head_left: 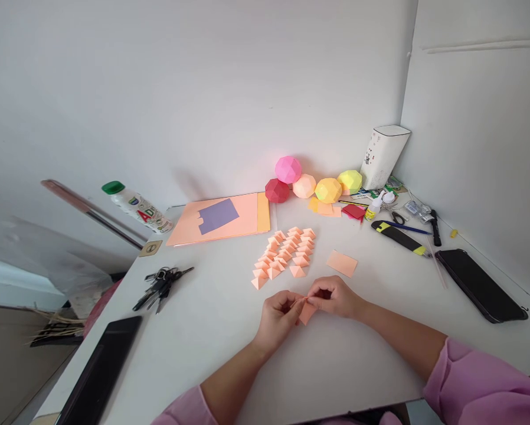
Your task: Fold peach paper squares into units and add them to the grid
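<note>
Between both hands, just above the table, is a small piece of peach paper (307, 314), partly covered by the fingers. My left hand (281, 316) pinches it from the left with thumb and fingers. From the right, my right hand (333, 297) grips its upper edge, the fingertips of both hands almost meeting. A flat peach paper rectangle (342, 263) lies just beyond my right hand. Beyond my left hand, several folded peach paper pieces (285, 254) stand in slanting rows with raised points.
Faceted paper balls (328, 190) sit along the wall beside a white box (385, 158). A glue bottle (373, 208), box cutter (400, 238) and black phone (481, 285) lie right. Peach sheets (180, 227), a bottle (136, 208), keys (162, 286) and a black object (101, 372) are left.
</note>
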`<state>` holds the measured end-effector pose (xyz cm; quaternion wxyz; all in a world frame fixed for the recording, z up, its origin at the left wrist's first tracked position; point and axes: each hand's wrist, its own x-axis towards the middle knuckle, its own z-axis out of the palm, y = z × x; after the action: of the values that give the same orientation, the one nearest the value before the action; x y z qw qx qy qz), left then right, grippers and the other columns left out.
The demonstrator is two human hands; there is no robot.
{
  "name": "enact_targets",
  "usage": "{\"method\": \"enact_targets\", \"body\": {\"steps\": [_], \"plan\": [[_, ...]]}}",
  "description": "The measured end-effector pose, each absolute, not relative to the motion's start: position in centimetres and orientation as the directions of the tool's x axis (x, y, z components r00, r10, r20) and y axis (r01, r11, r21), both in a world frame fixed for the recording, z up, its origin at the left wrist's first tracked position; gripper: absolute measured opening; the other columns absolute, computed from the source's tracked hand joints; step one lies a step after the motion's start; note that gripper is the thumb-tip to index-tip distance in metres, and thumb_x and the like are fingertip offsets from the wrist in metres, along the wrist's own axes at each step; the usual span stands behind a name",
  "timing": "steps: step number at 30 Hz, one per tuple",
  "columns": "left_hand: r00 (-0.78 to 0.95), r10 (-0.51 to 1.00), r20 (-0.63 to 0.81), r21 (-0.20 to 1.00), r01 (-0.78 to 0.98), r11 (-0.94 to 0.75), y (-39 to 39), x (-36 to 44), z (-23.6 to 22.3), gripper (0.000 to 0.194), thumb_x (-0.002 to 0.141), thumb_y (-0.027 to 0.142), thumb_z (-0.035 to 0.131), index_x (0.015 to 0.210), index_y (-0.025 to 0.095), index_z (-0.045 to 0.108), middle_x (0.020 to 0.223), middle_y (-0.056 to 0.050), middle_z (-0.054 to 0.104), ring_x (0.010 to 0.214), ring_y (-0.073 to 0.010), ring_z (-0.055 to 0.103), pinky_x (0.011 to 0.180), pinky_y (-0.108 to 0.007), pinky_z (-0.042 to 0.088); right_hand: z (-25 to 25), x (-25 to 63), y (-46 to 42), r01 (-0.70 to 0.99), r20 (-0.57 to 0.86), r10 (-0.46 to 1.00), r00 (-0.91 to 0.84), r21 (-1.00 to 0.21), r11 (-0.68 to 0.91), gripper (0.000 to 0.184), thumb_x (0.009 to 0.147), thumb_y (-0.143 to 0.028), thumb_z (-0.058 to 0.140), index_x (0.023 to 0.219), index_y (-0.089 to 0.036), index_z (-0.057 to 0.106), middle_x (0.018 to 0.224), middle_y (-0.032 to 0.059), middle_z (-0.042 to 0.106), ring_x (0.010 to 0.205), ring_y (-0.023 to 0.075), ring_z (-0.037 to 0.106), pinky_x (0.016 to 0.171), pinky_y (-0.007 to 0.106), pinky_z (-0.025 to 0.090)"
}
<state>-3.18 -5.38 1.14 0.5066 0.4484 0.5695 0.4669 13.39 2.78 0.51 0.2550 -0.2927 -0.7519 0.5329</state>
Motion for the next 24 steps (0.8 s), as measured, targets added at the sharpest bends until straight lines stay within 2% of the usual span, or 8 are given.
{"method": "enact_targets", "body": {"steps": [4, 11, 17, 20, 24], "plan": [[-0.067, 0.98, -0.186, 0.981, 0.047, 0.189, -5.54, -3.15, 1.21, 0.033, 0.075, 0.047, 0.061, 0.069, 0.015, 0.061, 0.051, 0.001, 0.053, 0.046, -0.0104, 0.049, 0.045, -0.022, 0.04, 0.6, 13.43, 2.81, 0.157, 0.069, 0.703, -0.708, -0.955, 0.252, 0.015, 0.075, -0.029, 0.062, 0.069, -0.015, 0.064, 0.063, 0.0007, 0.058, 0.051, 0.0095, 0.046, 0.047, 0.022, 0.038], [-0.008, 0.988, -0.152, 0.979, 0.135, 0.152, -5.63, -3.25, 0.89, 0.036, 0.077, 0.051, 0.056, 0.066, 0.018, 0.048, 0.047, 0.005, 0.046, 0.043, -0.0082, 0.04, 0.043, -0.02, 0.031, 0.9, 13.53, 2.85, 0.112, 0.062, 0.668, -0.741, -0.97, 0.215, 0.017, 0.075, -0.03, 0.062, 0.068, -0.015, 0.063, 0.061, -0.0004, 0.056, 0.049, 0.0089, 0.044, 0.046, 0.021, 0.036], [-0.015, 0.996, -0.084, 0.964, 0.252, 0.085, -5.6, -3.25, 0.65, 0.047, 0.082, 0.051, 0.048, 0.052, 0.019, 0.032, 0.046, 0.005, 0.035, 0.044, -0.0071, 0.028, 0.042, -0.021, 0.022, 1.02, 13.67, 2.91, 0.116, 0.02, 0.662, -0.75, -0.98, 0.161, 0.019, 0.078, -0.031, 0.061, 0.07, -0.014, 0.061, 0.062, -0.0002, 0.055, 0.052, 0.009, 0.044, 0.047, 0.021, 0.035], [0.023, 0.997, -0.069, 0.956, 0.287, 0.06, -5.65, -3.32, 0.68, 0.051, 0.085, 0.051, 0.042, 0.047, 0.019, 0.028, 0.045, 0.004, 0.032, 0.044, -0.0075, 0.027, 0.043, -0.023, 0.022, 1.06, 13.73, 3.01, 0.122, -0.009, 0.664, -0.748, -0.985, 0.125, 0.021, 0.078, -0.033, 0.061, 0.069, -0.014, 0.059, 0.059, -0.0021, 0.05, 0.05, 0.0083, 0.04, 0.046, 0.021, 0.032], [-0.009, 1.0, -0.019, 0.967, 0.254, 0.021, -5.58, -3.47, 0.89, 0.049, 0.088, 0.046, 0.039, 0.049, 0.018, 0.035, 0.05, 0.002, 0.04, 0.049, -0.0096, 0.038, 0.049, -0.023, 0.03, 0.81, 13.84, 3.21, 0.132, -0.037, 0.669, -0.742, -0.987, 0.091, 0.021, 0.079, -0.033, 0.061, 0.069, -0.015, 0.057, 0.059, -0.0031, 0.047, 0.051, 0.0081, 0.039, 0.046, 0.021, 0.031]]}}
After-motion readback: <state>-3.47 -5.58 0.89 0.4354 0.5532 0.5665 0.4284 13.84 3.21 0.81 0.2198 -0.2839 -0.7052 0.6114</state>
